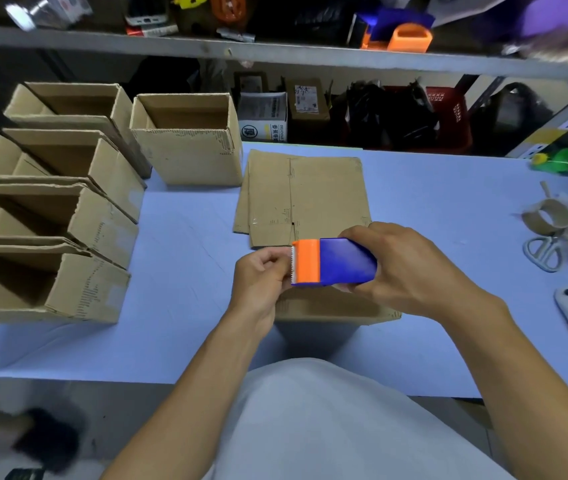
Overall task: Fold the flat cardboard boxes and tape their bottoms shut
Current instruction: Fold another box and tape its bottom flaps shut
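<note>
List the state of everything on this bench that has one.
Tape dispenser: gripped by the right hand, off the table.
Left hand: pinching at the dispenser's toothed edge.
Flat cardboard: unfolded, lying on the table.
Box under the hands: mostly hidden.
Folded boxes: upright, tops open.
Scissors: lying closed.

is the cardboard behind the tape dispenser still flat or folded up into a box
Flat. The cardboard lies collapsed on the table, its flaps spread level with no raised walls, unlike the open boxes standing at the left.
</note>
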